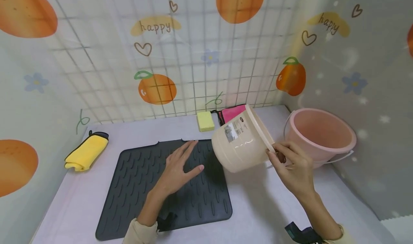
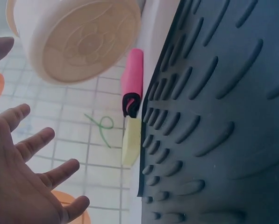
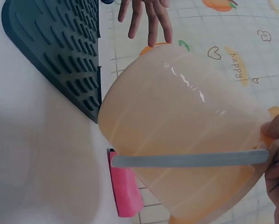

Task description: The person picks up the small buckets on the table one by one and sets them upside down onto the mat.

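Note:
A cream plastic bucket (image 1: 237,143) with a printed label hangs tilted in the air, its base toward the left and its rim toward the right. My right hand (image 1: 292,167) pinches the rim between thumb and fingers. In the right wrist view a grey handle (image 3: 190,160) crosses the bucket's side. My left hand (image 1: 177,168) is spread, fingers straight, above the black ridged mat (image 1: 142,190), apart from the bucket. The left wrist view shows the bucket's round base (image 2: 90,42) beyond the fingers.
A pink bucket (image 1: 322,129) stands at the right by the wall. Behind the cream bucket lie a pink cloth roll (image 1: 232,113) and a pale yellow sponge (image 1: 205,121). A yellow cloth roll (image 1: 86,152) with black trim sits at the left. A wire grid (image 1: 193,68) rises behind.

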Demonstrator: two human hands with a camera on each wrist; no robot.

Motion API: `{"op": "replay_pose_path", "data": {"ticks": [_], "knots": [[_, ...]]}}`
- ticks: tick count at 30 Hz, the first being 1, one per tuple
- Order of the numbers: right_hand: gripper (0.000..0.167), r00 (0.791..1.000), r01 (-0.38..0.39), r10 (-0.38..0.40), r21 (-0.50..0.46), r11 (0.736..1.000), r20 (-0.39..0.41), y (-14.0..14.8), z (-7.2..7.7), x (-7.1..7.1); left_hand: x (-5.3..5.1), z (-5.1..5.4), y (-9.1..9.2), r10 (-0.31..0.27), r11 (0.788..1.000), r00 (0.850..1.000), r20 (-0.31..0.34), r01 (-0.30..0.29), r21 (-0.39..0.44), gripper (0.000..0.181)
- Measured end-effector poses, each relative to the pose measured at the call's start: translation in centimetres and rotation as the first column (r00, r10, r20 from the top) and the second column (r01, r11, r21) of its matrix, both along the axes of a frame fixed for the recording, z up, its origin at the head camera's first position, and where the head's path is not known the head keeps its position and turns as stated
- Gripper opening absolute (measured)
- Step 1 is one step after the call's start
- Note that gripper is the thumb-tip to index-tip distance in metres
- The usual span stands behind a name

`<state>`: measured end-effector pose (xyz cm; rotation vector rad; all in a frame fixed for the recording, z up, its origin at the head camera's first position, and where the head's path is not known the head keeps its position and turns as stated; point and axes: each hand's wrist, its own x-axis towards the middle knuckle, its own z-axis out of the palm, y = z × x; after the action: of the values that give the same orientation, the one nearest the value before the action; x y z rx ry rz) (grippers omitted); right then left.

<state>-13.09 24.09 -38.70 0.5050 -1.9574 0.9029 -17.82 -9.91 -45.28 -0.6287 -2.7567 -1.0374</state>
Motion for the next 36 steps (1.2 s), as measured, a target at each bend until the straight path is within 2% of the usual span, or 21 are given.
{"op": "replay_pose_path", "data": {"ticks": [2, 5, 10, 15, 19, 22, 24, 29, 30, 33, 36], "knots": [[0.021, 1.0, 0.003, -0.003, -0.036, 0.999, 0.008, -0.6, 0.5, 0.4, -0.1, 0.0, 0.1, -0.01, 1.0, 1.0, 0.009, 0.009, 0.029, 0.083], [0.021, 1.0, -0.001, 0.002, -0.075, 0.997, 0.013, -1.3, 1.2, 0.9, -0.1, 0.2, 0.3, -0.037, 0.994, 0.998, 0.057, 0.031, 0.109, 0.084], [0.021, 0.999, -0.037, 0.04, -0.144, 0.989, 0.016, -2.0, 1.3, 1.2, -0.3, 0.6, 0.8, -0.102, 0.966, 0.985, 0.137, 0.065, 0.251, 0.091], [0.021, 0.997, -0.052, 0.063, -0.23, 0.972, 0.038, -2.5, 1.1, 0.9, -0.7, 0.8, 1.5, -0.155, 0.935, 0.978, 0.14, 0.1, 0.34, 0.096], [0.018, 0.991, -0.089, 0.114, -0.312, 0.946, 0.065, -2.8, 0.8, 0.7, -1.0, 0.9, 2.2, -0.204, 0.901, 0.97, 0.132, 0.133, 0.413, 0.099], [0.019, 0.985, -0.118, 0.156, -0.374, 0.92, 0.072, -2.7, -0.1, 0.3, -1.2, 0.7, 2.6, -0.245, 0.867, 0.962, 0.118, 0.163, 0.47, 0.101], [0.02, 0.983, -0.124, 0.168, -0.407, 0.905, 0.075, -2.5, -1.0, 0.0, -1.4, 0.6, 2.8, -0.288, 0.83, 0.953, 0.099, 0.197, 0.521, 0.102], [0.022, 0.98, -0.093, 0.161, -0.458, 0.884, 0.113, -2.3, -2.6, -0.1, -2.0, 0.4, 3.2, -0.412, 0.671, 0.909, 0.058, 0.26, 0.694, 0.108], [0.022, 0.98, -0.084, 0.157, -0.461, 0.884, 0.123, -2.3, -2.8, 0.0, -2.0, 0.4, 3.3, -0.423, 0.648, 0.904, 0.054, 0.26, 0.716, 0.109], [0.02, 0.976, -0.071, 0.157, -0.465, 0.882, 0.149, -2.3, -2.9, 0.1, -2.1, 0.1, 3.6, -0.438, 0.611, 0.898, 0.049, 0.258, 0.748, 0.113], [0.019, 0.971, -0.07, 0.167, -0.462, 0.884, 0.172, -2.5, -2.8, 0.2, -2.2, -0.3, 3.9, -0.47, 0.56, 0.881, 0.056, 0.249, 0.79, 0.116]]}}
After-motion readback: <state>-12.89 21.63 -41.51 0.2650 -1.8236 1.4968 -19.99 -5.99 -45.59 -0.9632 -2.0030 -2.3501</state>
